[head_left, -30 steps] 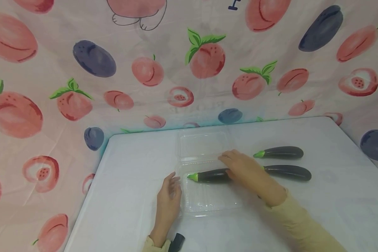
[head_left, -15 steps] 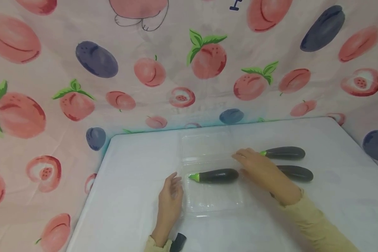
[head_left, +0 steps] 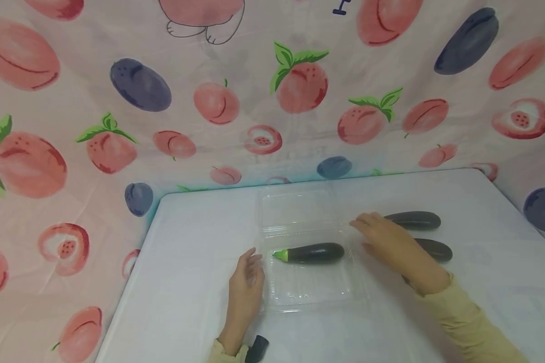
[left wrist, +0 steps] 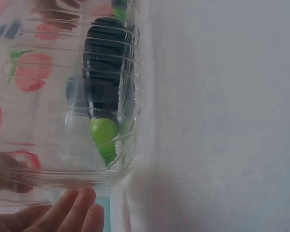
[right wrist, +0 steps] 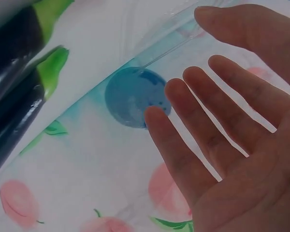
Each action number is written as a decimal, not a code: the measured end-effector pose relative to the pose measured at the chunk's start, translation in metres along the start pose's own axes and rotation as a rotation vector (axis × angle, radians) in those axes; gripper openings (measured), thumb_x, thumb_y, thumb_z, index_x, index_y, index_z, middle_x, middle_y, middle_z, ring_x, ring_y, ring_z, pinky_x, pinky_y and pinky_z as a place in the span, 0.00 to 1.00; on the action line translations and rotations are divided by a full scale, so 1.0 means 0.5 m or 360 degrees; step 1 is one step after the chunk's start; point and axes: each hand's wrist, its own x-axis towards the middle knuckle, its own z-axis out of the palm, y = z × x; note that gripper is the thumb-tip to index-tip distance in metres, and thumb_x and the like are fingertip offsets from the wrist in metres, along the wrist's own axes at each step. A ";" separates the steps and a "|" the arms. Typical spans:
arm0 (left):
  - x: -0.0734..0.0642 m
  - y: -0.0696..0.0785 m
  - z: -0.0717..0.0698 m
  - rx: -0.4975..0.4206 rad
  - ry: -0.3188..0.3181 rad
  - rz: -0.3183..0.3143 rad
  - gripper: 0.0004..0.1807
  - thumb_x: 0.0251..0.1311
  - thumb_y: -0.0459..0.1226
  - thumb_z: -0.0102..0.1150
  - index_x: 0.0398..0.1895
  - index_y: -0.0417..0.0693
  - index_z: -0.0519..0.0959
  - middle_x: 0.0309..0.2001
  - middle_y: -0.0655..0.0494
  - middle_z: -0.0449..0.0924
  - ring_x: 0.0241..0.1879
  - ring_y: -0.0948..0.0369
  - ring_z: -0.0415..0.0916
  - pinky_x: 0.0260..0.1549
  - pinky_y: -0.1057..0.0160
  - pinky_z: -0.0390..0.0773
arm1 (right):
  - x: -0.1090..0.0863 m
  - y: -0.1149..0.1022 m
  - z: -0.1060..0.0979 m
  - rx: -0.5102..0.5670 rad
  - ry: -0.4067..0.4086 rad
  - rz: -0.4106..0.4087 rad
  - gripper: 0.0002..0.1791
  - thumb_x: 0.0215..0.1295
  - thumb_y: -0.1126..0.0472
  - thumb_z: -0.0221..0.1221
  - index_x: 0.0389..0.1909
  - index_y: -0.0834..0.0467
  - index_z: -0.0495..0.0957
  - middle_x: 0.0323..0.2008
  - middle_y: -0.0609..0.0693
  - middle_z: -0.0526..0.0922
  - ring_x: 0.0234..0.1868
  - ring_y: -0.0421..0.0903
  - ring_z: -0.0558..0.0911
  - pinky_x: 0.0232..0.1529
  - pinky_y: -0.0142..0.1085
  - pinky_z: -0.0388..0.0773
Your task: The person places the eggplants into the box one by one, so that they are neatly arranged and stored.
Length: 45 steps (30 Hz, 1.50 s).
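One dark eggplant point(head_left: 315, 253) with a green stem lies in the base of a clear plastic clamshell box point(head_left: 309, 295), whose lid point(head_left: 295, 209) lies folded back. Along the box's left edge my left hand point(head_left: 246, 282) rests with relaxed fingers; in the left wrist view its fingertips point(left wrist: 79, 205) are right at the box wall. My right hand point(head_left: 390, 247) hovers right of the box, holding nothing, its fingers point(right wrist: 198, 116) spread and nearly straight in the right wrist view. It partly covers two more eggplants, an upper one point(head_left: 415, 220) and a lower one point(head_left: 436, 249).
A white table point(head_left: 186, 242) carries everything, with its far edge against a cloth backdrop point(head_left: 163, 121) printed with peaches and dark plums. A black band point(head_left: 256, 349) sits at the left wrist.
My right hand has let go of the eggplant in the box and moved right, toward the two other eggplants. The left hand has stayed at the box's left edge.
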 end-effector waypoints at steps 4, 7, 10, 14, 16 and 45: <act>0.000 -0.002 0.000 0.0001 0.0002 0.0003 0.23 0.72 0.35 0.50 0.68 0.48 0.68 0.57 0.51 0.80 0.58 0.53 0.79 0.60 0.52 0.79 | -0.004 0.010 0.003 -0.0011 -0.0021 0.0021 0.28 0.55 0.68 0.70 0.58 0.66 0.76 0.55 0.63 0.80 0.58 0.63 0.77 0.60 0.57 0.76; 0.001 -0.002 0.001 -0.0001 -0.0004 0.0003 0.23 0.72 0.35 0.50 0.68 0.48 0.68 0.57 0.51 0.80 0.58 0.53 0.79 0.60 0.52 0.79 | -0.008 0.017 0.005 -0.0028 -0.0025 0.0027 0.27 0.55 0.68 0.70 0.57 0.66 0.76 0.54 0.64 0.80 0.58 0.64 0.77 0.61 0.58 0.75; 0.002 -0.002 0.002 0.0001 -0.0003 0.0006 0.22 0.72 0.35 0.50 0.68 0.48 0.68 0.57 0.51 0.80 0.57 0.54 0.79 0.60 0.51 0.79 | -0.011 0.023 0.008 -0.0036 -0.0041 0.0040 0.27 0.55 0.68 0.70 0.57 0.66 0.76 0.54 0.64 0.79 0.59 0.65 0.77 0.62 0.59 0.73; 0.002 -0.002 0.003 0.0007 0.0007 0.0012 0.22 0.72 0.35 0.50 0.68 0.47 0.68 0.57 0.52 0.80 0.57 0.54 0.79 0.59 0.52 0.79 | -0.011 0.032 0.015 -0.0017 -0.0099 0.0090 0.27 0.56 0.68 0.69 0.58 0.66 0.75 0.56 0.65 0.79 0.60 0.65 0.76 0.63 0.60 0.72; 0.002 -0.002 0.002 0.0012 0.0010 0.0007 0.23 0.72 0.35 0.50 0.68 0.48 0.68 0.57 0.52 0.80 0.57 0.55 0.79 0.59 0.53 0.79 | -0.011 0.037 0.019 -0.0003 -0.0110 0.0101 0.27 0.56 0.68 0.69 0.58 0.67 0.75 0.55 0.65 0.79 0.59 0.65 0.76 0.62 0.60 0.73; 0.000 -0.001 0.000 0.0014 -0.0002 -0.0022 0.23 0.71 0.35 0.51 0.69 0.49 0.67 0.58 0.53 0.80 0.58 0.54 0.78 0.60 0.52 0.78 | -0.043 0.097 0.058 0.0014 0.0011 0.0029 0.24 0.46 0.69 0.75 0.47 0.65 0.82 0.46 0.60 0.83 0.49 0.60 0.81 0.50 0.53 0.81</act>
